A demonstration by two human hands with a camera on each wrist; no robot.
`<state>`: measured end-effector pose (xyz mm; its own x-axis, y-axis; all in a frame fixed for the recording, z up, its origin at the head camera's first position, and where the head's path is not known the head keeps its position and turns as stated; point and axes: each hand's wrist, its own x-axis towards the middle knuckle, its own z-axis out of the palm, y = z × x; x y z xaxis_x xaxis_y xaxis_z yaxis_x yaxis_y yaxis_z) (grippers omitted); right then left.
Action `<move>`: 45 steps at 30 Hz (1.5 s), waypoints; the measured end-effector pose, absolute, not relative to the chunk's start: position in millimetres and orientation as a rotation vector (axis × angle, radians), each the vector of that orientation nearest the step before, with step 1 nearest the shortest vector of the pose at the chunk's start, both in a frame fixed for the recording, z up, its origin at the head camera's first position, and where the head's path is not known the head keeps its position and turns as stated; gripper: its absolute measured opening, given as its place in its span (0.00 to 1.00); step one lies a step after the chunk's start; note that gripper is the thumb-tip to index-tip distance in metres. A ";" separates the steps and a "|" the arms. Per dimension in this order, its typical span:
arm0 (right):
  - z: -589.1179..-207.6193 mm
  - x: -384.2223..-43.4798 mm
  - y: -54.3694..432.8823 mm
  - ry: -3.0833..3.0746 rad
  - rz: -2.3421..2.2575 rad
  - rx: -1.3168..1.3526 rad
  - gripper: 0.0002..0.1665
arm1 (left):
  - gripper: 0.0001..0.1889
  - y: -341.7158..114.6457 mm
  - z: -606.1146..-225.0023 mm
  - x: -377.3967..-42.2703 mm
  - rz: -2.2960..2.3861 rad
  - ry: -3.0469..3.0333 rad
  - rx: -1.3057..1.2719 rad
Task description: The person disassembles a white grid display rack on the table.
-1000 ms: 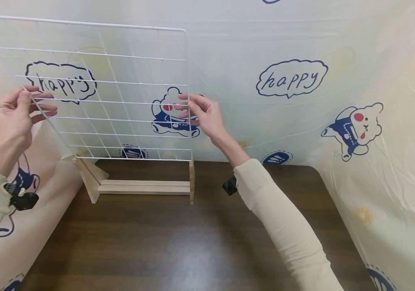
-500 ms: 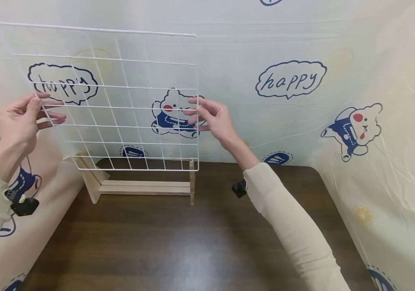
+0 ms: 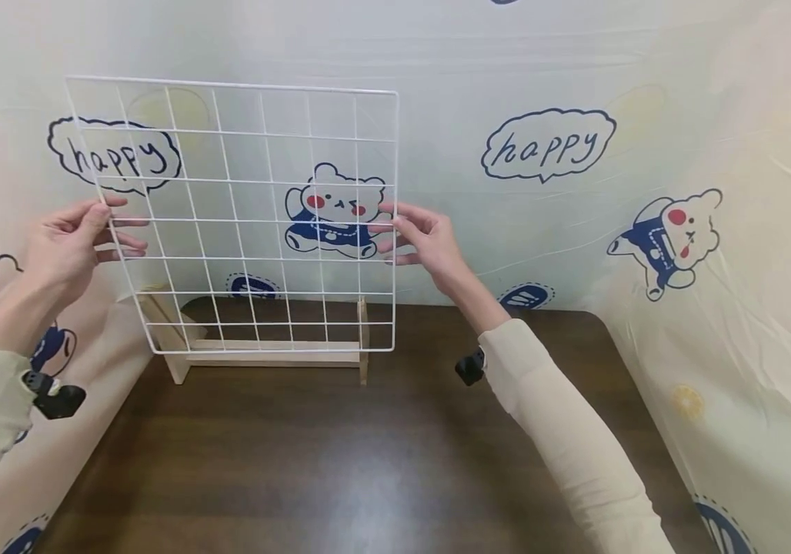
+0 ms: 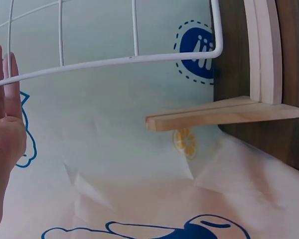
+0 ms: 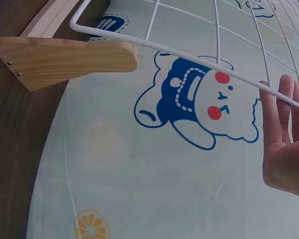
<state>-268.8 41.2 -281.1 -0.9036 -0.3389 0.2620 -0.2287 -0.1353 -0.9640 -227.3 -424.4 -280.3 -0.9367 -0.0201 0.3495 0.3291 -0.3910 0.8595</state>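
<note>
A white wire grid panel (image 3: 261, 182) hangs upright between my hands, its bottom edge overlapping the wooden stand in the head view. My left hand (image 3: 73, 245) pinches the panel's left side wire between thumb and fingers. On the opposite side wire, my right hand (image 3: 430, 240) pinches at about the same height, the other fingers stretched behind the mesh. The light wooden stand (image 3: 274, 358) rests on the table behind and below, with slanted end pieces joined by a crossbar. In the left wrist view, one end piece (image 4: 204, 118) lies apart from the panel's lower corner.
The dark brown wooden table (image 3: 368, 454) spreads out in front of the stand. Pale cloth (image 3: 548, 69) printed with bears and "happy" bubbles walls the back and both sides. A small black camera is strapped at each wrist.
Both hands have carried the grid panel to the right and down. It now faces me more squarely, and its bottom edge hangs lower, in front of the stand's crossbar.
</note>
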 end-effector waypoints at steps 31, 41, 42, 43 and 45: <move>-323.2 -261.7 92.7 1.954 -2.180 -0.360 0.19 | 0.12 -379.3 -312.3 -221.2 -2.392 -1.975 -0.265; -332.2 -259.2 98.6 1.938 -2.170 -0.370 0.18 | 0.11 -369.8 -325.9 -220.7 -2.333 -2.026 -0.136; -332.4 -258.7 99.3 1.935 -2.168 -0.365 0.18 | 0.11 -369.0 -326.8 -220.7 -2.330 -2.027 -0.132; -332.6 -258.6 100.1 1.934 -2.165 -0.358 0.18 | 0.11 -367.8 -327.5 -220.7 -2.331 -2.023 -0.134; -332.9 -257.4 102.8 1.942 -2.155 -0.348 0.18 | 0.11 -365.1 -328.7 -221.0 -2.317 -2.031 -0.148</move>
<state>-257.4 102.8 -332.9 -0.9479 -0.3172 0.0289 0.0041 -0.1030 -0.9947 -221.0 -365.1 -328.7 -0.9938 0.0206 0.1090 0.1054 -0.1321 0.9856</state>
